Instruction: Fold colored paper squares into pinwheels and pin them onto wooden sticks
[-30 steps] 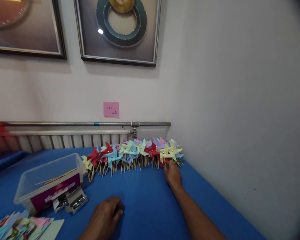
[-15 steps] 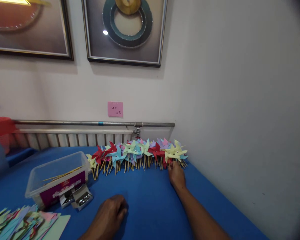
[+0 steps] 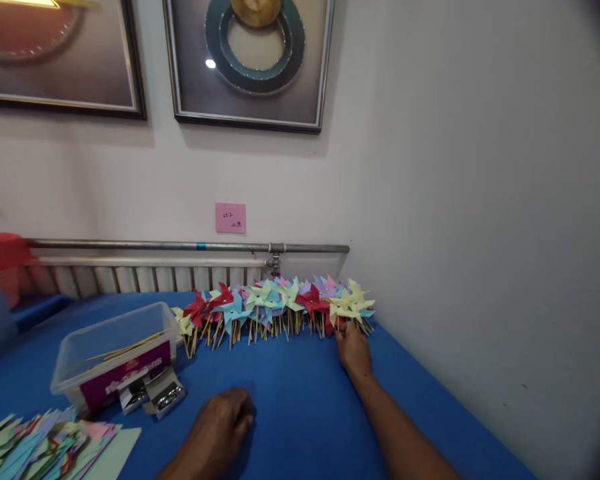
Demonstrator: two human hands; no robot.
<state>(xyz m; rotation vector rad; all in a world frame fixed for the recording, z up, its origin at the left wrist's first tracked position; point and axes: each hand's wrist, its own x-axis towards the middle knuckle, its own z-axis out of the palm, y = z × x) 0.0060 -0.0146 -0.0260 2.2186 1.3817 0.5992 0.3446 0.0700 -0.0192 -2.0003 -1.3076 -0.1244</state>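
Right hand (image 3: 353,348) at far right end of pinwheel row (image 3: 275,308), fingertips hidden among sticks, grip unclear, left hand (image 3: 220,420) loosely curled, empty, on blue table (image 3: 290,387), forearms cut off at near edge

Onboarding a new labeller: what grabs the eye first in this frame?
The row of paper pinwheels, red, yellow, blue and purple, standing on sticks along the far edge of the blue table below the radiator pipe. The right hand reaches to the row's right end; the left hand rests curled on the cloth. At left, a clear plastic tub holds sticks.
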